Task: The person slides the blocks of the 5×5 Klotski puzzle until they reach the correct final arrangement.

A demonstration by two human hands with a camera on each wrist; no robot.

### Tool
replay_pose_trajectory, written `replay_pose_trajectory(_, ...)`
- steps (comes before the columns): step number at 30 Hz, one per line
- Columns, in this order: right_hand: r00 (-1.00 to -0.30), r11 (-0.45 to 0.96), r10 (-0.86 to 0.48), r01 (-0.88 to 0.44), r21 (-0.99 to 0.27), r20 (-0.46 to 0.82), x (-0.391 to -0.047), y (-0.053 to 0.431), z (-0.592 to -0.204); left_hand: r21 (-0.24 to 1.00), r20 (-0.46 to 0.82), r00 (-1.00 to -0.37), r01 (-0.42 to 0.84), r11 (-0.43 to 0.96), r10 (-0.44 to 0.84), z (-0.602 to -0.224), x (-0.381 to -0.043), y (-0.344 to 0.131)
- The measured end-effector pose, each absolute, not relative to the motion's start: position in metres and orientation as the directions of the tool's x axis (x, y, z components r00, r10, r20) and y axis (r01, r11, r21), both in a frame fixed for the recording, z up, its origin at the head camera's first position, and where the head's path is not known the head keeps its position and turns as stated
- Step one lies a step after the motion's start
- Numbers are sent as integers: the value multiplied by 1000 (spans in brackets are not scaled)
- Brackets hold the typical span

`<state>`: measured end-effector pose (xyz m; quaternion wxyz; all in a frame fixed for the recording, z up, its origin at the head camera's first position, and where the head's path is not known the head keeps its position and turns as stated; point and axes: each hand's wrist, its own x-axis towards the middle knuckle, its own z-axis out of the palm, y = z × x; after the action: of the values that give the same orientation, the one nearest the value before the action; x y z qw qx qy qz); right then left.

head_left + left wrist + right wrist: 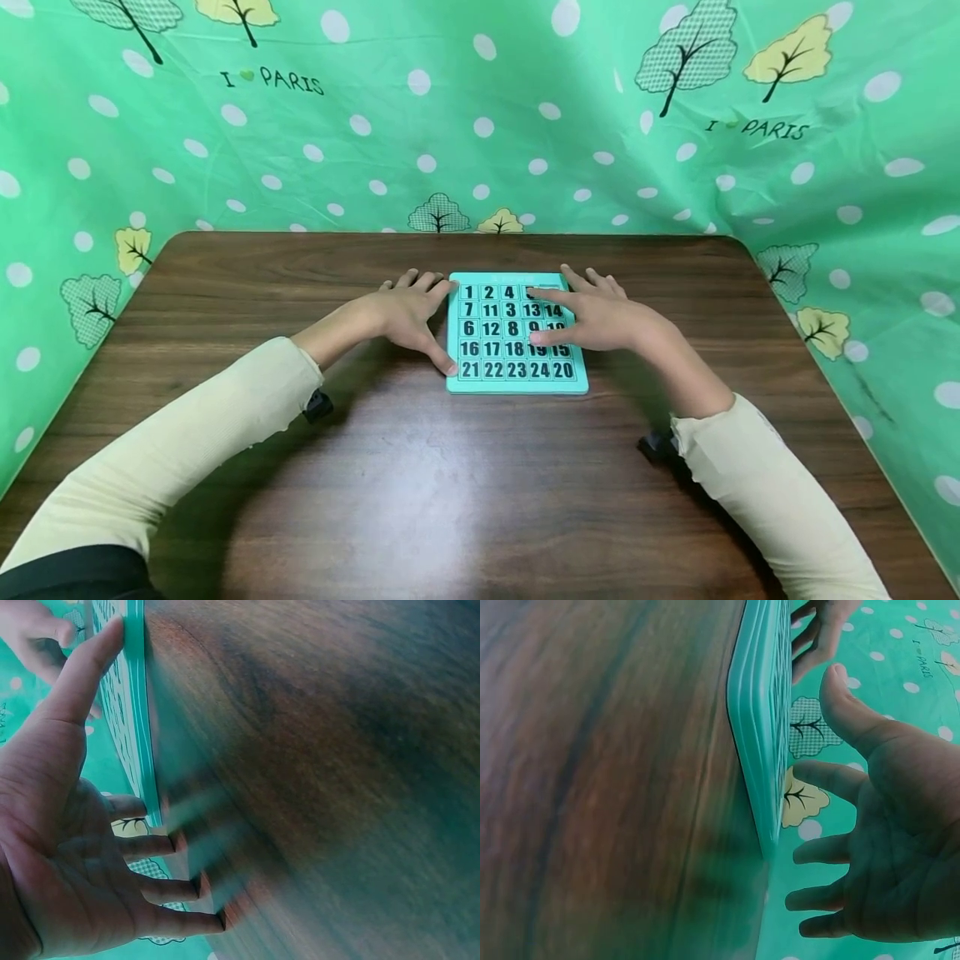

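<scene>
A turquoise number slide puzzle (516, 386) lies flat on the table, its tiles in rows with black numerals; the bottom row reads 21, 22, 23, 24, 20. Along its left side spreads my left hand (408, 319), thumb at the lower left corner and index fingertip near the upper left one. In the left wrist view that thumb reaches the rim of the puzzle (135, 697). My right hand (609, 320) hovers over the right side, fingers extended, hiding several tiles. Seen from the right wrist, the right hand (889, 847) has its fingers apart, beside the puzzle's edge (751, 705).
The dark brown wooden table (420, 483) has rounded far corners. Behind and around it hangs a green cloth (450, 83) with white dots, trees and lettering. Each forearm wears a pale sleeve (217, 417), with a small black device (318, 406) under the left wrist.
</scene>
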<state>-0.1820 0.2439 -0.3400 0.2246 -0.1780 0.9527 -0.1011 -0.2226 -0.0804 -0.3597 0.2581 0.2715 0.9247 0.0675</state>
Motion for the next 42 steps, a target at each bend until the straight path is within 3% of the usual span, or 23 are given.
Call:
replay_pose_trajectory(21, -846, 937, -327, -234, -259, -420, -181, 270, -336, 274, -442, -710, 475, 836, 548, -360, -220, -80)
replay_pose_trajectory(42, -826, 918, -391, -316, -241, -406, -193, 225, -342, 265, -453, -707, 475, 839, 544, -357, -222, -82)
